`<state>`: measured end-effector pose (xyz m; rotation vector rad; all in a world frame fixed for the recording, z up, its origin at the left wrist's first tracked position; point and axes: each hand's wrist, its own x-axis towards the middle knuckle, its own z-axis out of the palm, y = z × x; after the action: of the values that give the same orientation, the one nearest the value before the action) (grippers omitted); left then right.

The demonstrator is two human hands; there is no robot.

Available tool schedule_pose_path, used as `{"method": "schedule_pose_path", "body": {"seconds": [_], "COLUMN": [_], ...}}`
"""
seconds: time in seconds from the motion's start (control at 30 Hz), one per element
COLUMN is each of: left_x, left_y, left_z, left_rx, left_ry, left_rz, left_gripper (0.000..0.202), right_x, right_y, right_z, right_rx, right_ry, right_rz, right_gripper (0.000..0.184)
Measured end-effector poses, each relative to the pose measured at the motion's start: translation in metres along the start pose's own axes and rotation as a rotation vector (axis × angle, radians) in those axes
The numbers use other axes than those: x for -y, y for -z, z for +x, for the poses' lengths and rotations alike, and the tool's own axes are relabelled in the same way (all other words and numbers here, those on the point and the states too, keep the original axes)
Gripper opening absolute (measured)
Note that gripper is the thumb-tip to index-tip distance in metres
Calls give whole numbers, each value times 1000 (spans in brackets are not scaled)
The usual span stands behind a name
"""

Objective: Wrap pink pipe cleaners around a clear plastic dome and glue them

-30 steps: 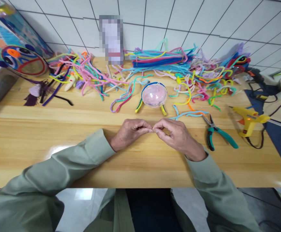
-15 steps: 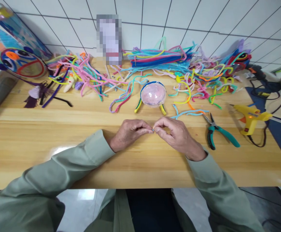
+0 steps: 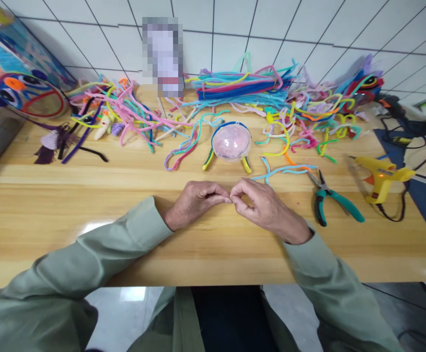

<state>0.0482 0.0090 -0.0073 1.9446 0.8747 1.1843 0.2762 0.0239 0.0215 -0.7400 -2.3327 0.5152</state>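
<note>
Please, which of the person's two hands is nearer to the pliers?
The right. The right hand is apart from the pliers, just to their left; the left hand is farther left, with the right hand between.

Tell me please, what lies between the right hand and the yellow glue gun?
In the head view, teal-handled pliers lie between the right hand and glue gun.
</note>
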Motion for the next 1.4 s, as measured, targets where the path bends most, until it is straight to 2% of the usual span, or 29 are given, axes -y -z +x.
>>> {"method": "schedule_pose_path", "body": {"seconds": [0.17, 0.47, 0.73, 0.93, 1.07, 1.17, 1.4], "left_x": [-1, -1, -2, -5, -4, -3, -2], "left_y": [0, -1, -1, 1, 1, 0, 0], "left_z": [0, 0, 1, 2, 1, 0, 1], "left_rx": [3, -43, 1, 75, 74, 62, 45], "left_ry": [59, 87, 99, 91, 84, 89, 95], "left_rz": [-20, -55, -57, -68, -72, -80, -80], "left_gripper": [42, 44, 47, 44, 41, 39, 40], "right_x": [0, 6, 3, 3, 2, 2, 4], "right_y": [-2, 11, 5, 2, 0, 2, 10], "right_z": [1, 4, 2, 1, 1, 2, 3], "right_rx": [-21, 4, -9, 38, -11, -48, 22], "right_ry": [-33, -60, -3, 17, 20, 4, -11], "right_rz": [61, 89, 28, 30, 27, 31, 66], "right_gripper": [15, 12, 19, 23, 26, 23, 15]}}
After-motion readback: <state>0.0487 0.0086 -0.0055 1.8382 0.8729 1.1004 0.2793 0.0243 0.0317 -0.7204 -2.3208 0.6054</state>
